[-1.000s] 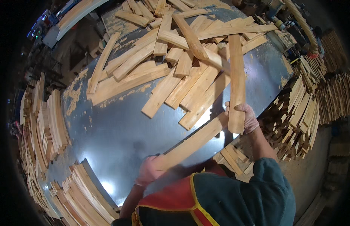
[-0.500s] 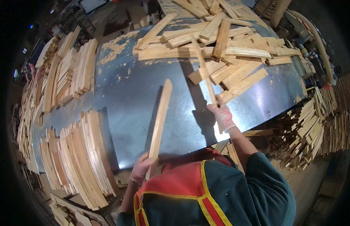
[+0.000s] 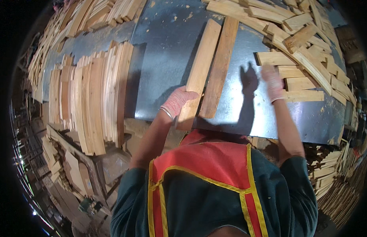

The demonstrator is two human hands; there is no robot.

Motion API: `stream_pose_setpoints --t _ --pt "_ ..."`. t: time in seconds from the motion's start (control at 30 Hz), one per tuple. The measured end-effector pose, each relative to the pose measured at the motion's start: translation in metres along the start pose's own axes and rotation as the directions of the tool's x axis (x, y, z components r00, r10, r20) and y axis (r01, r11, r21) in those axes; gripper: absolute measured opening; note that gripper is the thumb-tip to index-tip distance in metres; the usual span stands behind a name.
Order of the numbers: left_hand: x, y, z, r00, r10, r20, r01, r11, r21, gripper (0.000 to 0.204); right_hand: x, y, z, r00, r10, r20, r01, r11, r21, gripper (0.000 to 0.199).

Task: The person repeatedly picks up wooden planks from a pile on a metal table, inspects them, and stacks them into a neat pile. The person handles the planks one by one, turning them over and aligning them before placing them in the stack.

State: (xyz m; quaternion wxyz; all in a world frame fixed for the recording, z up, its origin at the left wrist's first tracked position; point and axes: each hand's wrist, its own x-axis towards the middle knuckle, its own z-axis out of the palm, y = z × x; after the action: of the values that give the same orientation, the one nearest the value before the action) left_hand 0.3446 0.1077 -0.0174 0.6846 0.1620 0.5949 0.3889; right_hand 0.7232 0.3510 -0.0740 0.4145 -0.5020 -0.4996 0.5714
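Left fingers (image 3: 190, 95), partly hidden, clasp a plank (image 3: 201, 65); right fingers (image 3: 268, 72) blurred, hold impossible to tell

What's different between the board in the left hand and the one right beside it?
The held board is paler; the neighbouring board is darker and browner. The left hand grips the held board, while no hand touches the neighbouring board. Both are long, narrow wooden pieces, nearly parallel.
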Motion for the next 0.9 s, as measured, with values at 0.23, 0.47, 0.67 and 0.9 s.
stream_pose_setpoints --t 0.23,0.47,0.67,0.9 --pt "-0.068 -0.049 -0.1 0.597 0.639 -0.485 -0.014 0.612 0.79 0.05 0.128 -0.133 -0.098 0.948 -0.246 -0.204 -0.051 0.514 -0.856 0.065" --pt "-0.128 -0.032 -0.175 0.363 0.72 -0.591 0.819 0.056 0.572 0.079 0.203 -0.138 -0.166 0.942 -0.096 -0.321 -0.302 0.176 -0.937 0.096" --pt "-0.016 -0.045 -0.028 0.517 0.855 -0.029 -0.034 0.055 0.998 0.081 0.171 -0.147 -0.133 0.976 0.191 -0.101 -0.068 -0.172 -0.983 0.108" --pt "-0.002 -0.013 0.075 0.887 0.436 -0.153 -0.056 0.429 0.901 0.085 0.118 -0.119 -0.119 0.997 0.068 0.036 0.053 -0.266 -0.963 0.083"
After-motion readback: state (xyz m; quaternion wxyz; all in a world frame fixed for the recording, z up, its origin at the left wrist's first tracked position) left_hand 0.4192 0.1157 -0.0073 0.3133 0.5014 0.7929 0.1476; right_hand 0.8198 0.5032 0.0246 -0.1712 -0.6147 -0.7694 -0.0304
